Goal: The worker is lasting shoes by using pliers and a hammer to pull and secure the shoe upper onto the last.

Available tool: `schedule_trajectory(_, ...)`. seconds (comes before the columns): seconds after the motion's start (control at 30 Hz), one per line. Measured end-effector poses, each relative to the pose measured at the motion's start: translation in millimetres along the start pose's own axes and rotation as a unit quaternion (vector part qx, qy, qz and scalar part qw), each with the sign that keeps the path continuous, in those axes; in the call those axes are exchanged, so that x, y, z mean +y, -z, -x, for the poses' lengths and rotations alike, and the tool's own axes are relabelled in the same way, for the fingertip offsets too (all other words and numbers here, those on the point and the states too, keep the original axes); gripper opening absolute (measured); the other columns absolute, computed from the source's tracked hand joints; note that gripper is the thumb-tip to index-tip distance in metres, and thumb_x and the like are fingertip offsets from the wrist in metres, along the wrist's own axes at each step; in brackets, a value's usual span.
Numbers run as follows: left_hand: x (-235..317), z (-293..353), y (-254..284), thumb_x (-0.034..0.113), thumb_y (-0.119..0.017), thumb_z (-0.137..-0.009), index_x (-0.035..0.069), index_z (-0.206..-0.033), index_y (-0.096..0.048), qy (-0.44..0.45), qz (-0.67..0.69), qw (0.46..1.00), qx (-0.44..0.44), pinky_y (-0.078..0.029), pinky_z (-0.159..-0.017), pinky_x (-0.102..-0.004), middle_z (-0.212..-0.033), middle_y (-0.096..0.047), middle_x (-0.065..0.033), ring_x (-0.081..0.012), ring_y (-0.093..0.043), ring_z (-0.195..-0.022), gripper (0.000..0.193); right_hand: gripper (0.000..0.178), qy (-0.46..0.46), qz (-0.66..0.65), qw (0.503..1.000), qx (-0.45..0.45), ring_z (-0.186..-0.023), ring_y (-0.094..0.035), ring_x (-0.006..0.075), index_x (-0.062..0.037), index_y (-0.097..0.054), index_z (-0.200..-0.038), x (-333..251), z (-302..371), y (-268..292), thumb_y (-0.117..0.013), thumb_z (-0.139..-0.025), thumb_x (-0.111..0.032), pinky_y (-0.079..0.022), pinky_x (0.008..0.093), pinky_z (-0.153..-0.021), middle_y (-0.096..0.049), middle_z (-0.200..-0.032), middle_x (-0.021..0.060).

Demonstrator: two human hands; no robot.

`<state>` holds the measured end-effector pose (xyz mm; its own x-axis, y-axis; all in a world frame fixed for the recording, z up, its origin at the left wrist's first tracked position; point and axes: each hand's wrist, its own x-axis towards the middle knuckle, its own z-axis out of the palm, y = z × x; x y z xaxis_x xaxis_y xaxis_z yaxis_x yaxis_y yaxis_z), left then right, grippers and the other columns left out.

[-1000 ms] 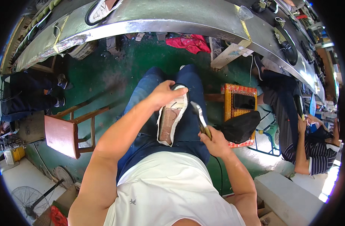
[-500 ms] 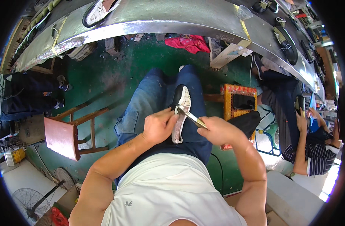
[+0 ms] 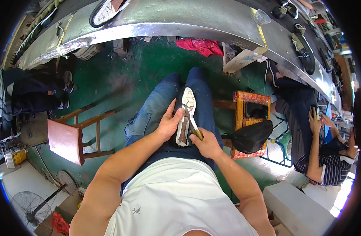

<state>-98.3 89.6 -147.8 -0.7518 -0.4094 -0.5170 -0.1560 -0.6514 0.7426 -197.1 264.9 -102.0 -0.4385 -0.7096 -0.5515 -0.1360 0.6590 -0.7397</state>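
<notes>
A shoe (image 3: 189, 100) lies in my lap between my thighs, its underside up and its dark upper showing along the left edge. The underside is whitish toward the toe, with a brownish strip toward the heel. My left hand (image 3: 169, 123) is wrapped against the shoe's left side, thumb on the edge of the underside. In my right hand (image 3: 207, 144) is a pair of metal pliers (image 3: 196, 130) with yellowish handles, gripped near the heel end. Their head reaches the middle of the shoe by my left thumb; whether the jaws pinch the edge, I cannot tell.
A metal-topped workbench (image 3: 168, 17) with shoes on it runs across the far side. A brown stool (image 3: 64, 141) stands left. At right, a patterned stool (image 3: 240, 114) bears a phone (image 3: 256, 110) and a black cap (image 3: 252, 137). A co-worker (image 3: 326, 165) sits further right.
My right hand and the pliers have come nearer to me and left, the pliers now steeper along the shoe. My left hand has shifted from a pinch on the edge to holding the shoe's side.
</notes>
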Motion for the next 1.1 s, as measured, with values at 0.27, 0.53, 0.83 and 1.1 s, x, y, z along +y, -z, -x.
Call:
schedule_trajectory(0.27, -23.4, -2.3, 0.1, 0.028, -0.053, -0.108, 0.001, -0.161, -0.023, -0.12, -0.136, 0.982, 0.044, -0.039, -0.112, -0.0337, -0.145, -0.053, -0.0157, -0.0247, -0.052, -0.131, 0.067, 0.035, -0.132, -0.482, 0.807, -0.315, -0.078, -0.066, 0.015, 0.0023, -0.061, -0.121, 37.0, -32.2, 50.1, -0.064, -0.102, -0.027, -0.042, 0.0192, -0.05, -0.067, -0.097, 0.0072)
schedule_trajectory(0.53, 10.0, 4.8, 12.6, 0.017, -0.044, -0.107, 0.01, -0.151, -0.046, -0.232, -0.441, 0.867, 0.018, -0.043, -0.111, -0.0452, -0.143, -0.054, -0.0269, -0.0447, -0.051, -0.133, 0.044, 0.048, -0.101, -0.456, 0.788, -0.402, -0.103, -0.072, 0.0279, 0.0067, -0.054, -0.134, 52.7, -28.2, 79.9, -0.065, -0.101, -0.025, -0.065, 0.0355, -0.068, -0.069, -0.119, 0.0196)
schedule_trajectory(0.83, 8.6, 9.3, 2.3, 0.021, -0.045, -0.106, 0.003, -0.156, -0.033, -0.251, -0.514, 0.82, -0.008, -0.042, -0.112, -0.0429, -0.145, -0.052, -0.0256, -0.0427, -0.051, -0.135, 0.054, 0.045, -0.034, -0.175, 0.973, -0.147, -0.075, -0.066, 0.0147, -0.0011, -0.063, -0.111, -16.3, -16.1, 84.2, -0.04, -0.11, -0.04, -0.048, 0.027, -0.054, -0.069, -0.091, 0.0061)
schedule_trajectory(1.1, 6.8, 3.8, 2.7, 0.034, -0.054, -0.103, -0.005, -0.158, -0.02, -0.074, -0.426, 0.901, 0.035, -0.04, -0.112, -0.0428, -0.143, -0.049, -0.0376, -0.0467, -0.052, -0.133, 0.076, 0.045, 0.079, 0.127, 0.985, -0.085, -0.086, -0.062, 0.0513, 0.0044, -0.058, -0.093, -45.9, -51.9, 80.1, -0.045, -0.107, -0.036, -0.048, 0.0565, -0.078, -0.065, -0.085, 0.0304)
